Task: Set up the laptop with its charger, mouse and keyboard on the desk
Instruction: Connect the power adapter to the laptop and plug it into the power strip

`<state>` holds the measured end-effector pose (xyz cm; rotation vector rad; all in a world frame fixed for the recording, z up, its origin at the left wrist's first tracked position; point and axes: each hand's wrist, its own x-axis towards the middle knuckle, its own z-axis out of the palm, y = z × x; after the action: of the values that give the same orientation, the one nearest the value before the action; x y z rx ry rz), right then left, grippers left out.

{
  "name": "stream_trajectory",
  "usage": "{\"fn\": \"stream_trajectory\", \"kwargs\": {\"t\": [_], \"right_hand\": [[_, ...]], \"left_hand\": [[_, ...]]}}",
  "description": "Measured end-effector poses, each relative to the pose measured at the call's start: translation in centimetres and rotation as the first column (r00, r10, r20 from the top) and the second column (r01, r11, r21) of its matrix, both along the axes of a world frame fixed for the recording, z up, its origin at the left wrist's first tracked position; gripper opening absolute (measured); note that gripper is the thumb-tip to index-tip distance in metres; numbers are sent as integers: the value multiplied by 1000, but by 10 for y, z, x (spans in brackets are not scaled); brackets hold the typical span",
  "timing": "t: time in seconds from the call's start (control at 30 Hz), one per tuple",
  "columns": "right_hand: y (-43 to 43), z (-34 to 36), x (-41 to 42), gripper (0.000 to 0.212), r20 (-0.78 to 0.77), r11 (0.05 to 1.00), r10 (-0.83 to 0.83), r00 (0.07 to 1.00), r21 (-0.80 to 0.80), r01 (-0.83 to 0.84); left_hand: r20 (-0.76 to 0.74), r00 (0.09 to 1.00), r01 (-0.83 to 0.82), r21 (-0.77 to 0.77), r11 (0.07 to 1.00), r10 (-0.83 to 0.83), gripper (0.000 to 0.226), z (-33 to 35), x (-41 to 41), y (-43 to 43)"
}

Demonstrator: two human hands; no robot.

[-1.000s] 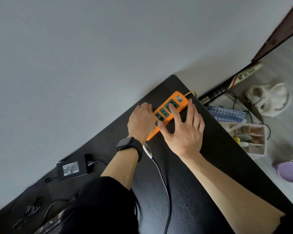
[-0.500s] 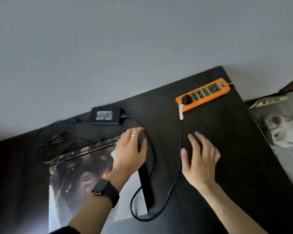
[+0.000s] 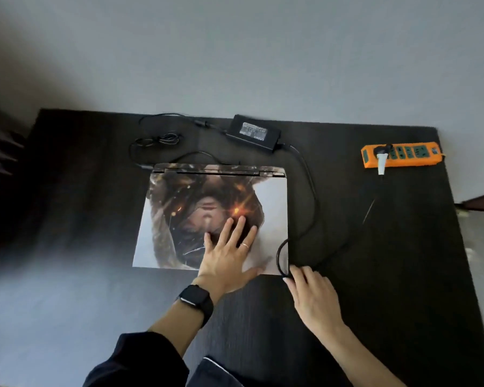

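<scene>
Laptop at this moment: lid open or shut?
Shut. The laptop lies flat on the desk, its decorated lid facing up, with the left hand resting flat on it; no screen or keys show.

bare desk [image 3: 67, 275] left of laptop [image 3: 179, 219], cable [image 3: 313, 196] looping along its right edge

Black smartwatch [image 3: 195, 298] on left wrist, thin ring [image 3: 244, 245], dark sleeve [image 3: 140, 358].
</scene>
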<state>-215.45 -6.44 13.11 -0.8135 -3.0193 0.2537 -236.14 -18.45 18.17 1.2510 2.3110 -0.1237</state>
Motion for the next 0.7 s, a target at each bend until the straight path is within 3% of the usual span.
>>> {"fn": "stream_trajectory", "kwargs": {"t": [0.07,0.2,0.27,0.37,0.5,0.6,0.7], "right_hand": [[21,7,11,43,58,999,-45,997,7,45],[86,34,-6,33,126,875,-459,880,-108,472],[112,42,-27,27,183,822,-516,837,-169,544],[129,42,-52,26,145,734,-606,782,-277,620],[104,30,-46,21,55,730,-611,790,-346,589],[73,43,-27,33,12,736,-531,847,-490,468],[44,69,-9,32,-6,733,-408,913,-598,323]], "left_hand": [[24,1000,11,-37,999,-10,97,5,-3,-5],[55,998,-15,-64,998,19,102,10,-2,1],[75,996,-51,-70,996,57,102,11,0,5],[75,991,-100,-92,991,107,102,15,6,12],[93,972,-204,-113,972,215,96,18,24,14],[114,945,-301,-67,951,307,77,23,47,3],[172,885,-441,9,898,433,59,40,74,-17]]}}
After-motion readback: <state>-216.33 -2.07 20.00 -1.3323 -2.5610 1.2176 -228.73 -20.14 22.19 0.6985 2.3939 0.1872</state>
